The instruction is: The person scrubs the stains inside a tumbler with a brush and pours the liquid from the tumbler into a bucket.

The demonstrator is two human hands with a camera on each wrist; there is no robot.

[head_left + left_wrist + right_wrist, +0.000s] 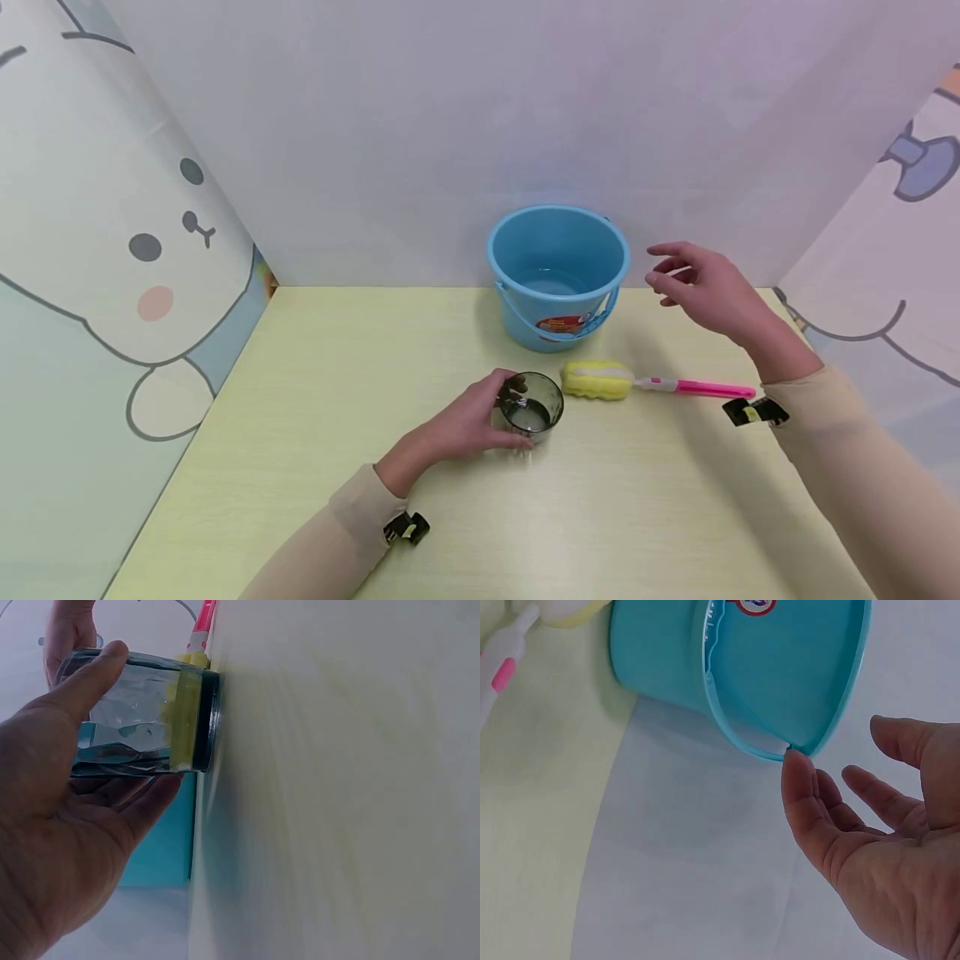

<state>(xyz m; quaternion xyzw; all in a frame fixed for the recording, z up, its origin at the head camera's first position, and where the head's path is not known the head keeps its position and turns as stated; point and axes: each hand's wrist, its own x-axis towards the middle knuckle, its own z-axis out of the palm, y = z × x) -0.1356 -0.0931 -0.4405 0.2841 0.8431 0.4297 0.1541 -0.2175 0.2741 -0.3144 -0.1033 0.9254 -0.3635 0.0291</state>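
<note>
A dark tinted drinking glass [531,406] stands upright on the table, its mouth facing up. My left hand [467,421] grips it from the left, thumb on the near side and fingers round the far side; the left wrist view shows the faceted glass [142,712] within the hand [82,802]. My right hand [705,287] hovers in the air right of the blue bucket [557,250], fingers loosely bent and holding nothing. In the right wrist view, the right hand [885,825] appears near the bucket's rim and handle hinge; whether they touch I cannot tell.
A bottle brush [598,381] with a yellow sponge head and pink handle lies right of the glass, in front of the bucket. The pale wooden table [360,358] meets a white backdrop [375,150] behind the bucket. Cartoon-printed sheets [97,250] hang at both sides.
</note>
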